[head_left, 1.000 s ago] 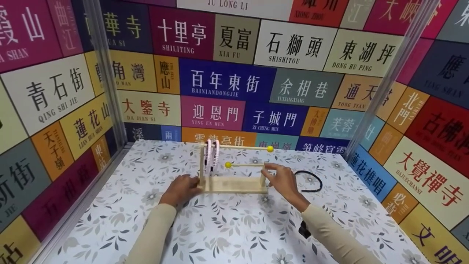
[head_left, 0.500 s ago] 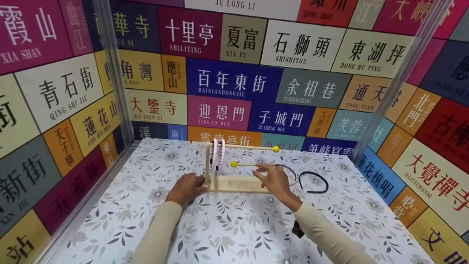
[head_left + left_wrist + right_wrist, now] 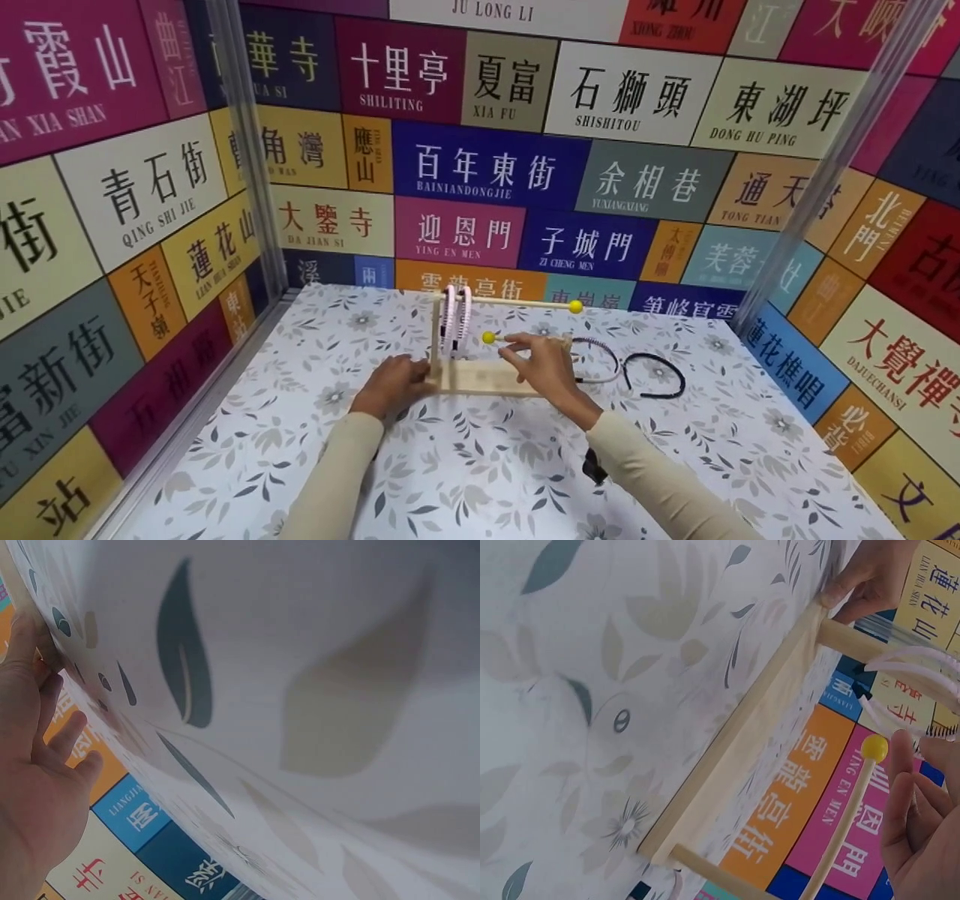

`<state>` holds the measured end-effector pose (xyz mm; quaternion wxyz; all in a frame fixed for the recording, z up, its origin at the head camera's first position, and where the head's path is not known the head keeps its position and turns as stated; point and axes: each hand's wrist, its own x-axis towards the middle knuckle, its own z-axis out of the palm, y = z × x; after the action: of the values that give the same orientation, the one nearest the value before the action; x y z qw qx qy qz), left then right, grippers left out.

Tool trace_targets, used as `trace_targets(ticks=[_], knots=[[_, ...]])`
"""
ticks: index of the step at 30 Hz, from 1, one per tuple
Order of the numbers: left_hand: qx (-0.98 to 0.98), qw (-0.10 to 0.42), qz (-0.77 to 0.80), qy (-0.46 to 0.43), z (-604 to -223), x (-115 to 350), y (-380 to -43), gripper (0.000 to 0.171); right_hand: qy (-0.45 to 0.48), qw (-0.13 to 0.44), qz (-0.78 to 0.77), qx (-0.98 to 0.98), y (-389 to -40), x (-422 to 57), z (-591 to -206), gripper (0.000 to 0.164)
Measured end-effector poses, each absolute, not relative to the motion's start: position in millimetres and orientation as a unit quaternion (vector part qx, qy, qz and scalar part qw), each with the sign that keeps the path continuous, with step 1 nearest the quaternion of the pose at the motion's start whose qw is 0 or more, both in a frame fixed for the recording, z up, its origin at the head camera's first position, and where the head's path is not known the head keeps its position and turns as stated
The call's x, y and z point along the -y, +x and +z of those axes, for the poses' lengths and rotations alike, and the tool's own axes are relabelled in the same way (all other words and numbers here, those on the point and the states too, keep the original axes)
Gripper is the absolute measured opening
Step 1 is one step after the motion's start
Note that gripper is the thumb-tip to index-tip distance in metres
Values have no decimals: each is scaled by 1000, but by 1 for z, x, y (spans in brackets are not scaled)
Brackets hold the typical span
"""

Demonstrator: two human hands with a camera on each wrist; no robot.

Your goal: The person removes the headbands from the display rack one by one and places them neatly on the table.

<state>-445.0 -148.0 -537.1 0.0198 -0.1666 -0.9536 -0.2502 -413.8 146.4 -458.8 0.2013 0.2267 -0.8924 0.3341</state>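
A wooden rack [image 3: 487,377] has two rods tipped with yellow balls. Two pale pink headbands [image 3: 457,322] hang on its upper rod, close to the left post. My left hand [image 3: 394,384] pinches the left end of the base, thumb and a finger at the wood in the right wrist view. My right hand [image 3: 544,367] is at the lower rod, its fingertips just right of the yellow ball [image 3: 874,748]. The right wrist view shows nothing in its loosely bent fingers, and they overlap the hanging headbands' side. The right post is largely hidden behind this hand.
Right of the rack lie another pale headband [image 3: 611,358], partly behind my right hand, and a black headband [image 3: 682,382]. The floral-covered table [image 3: 465,465] meets lettered wall panels on the left, back and right, with metal corner posts [image 3: 247,150].
My right hand has moved left along the lower rod, from the right post to near its yellow ball, uncovering the pale headband behind. My left hand stays at the base.
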Motion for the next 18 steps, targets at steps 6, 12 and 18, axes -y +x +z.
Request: trace_targets(ticks=[6, 12, 18], knots=[[950, 19, -257, -174, -538, 148, -448, 21, 238, 193, 339, 890, -413, -131, -460, 32], [952, 23, -253, -171, -536, 149, -445, 19, 240, 164, 356, 888, -414, -114, -459, 33], [952, 31, -248, -179, -536, 151, -443, 24, 242, 158, 349, 891, -414, -99, -457, 34]])
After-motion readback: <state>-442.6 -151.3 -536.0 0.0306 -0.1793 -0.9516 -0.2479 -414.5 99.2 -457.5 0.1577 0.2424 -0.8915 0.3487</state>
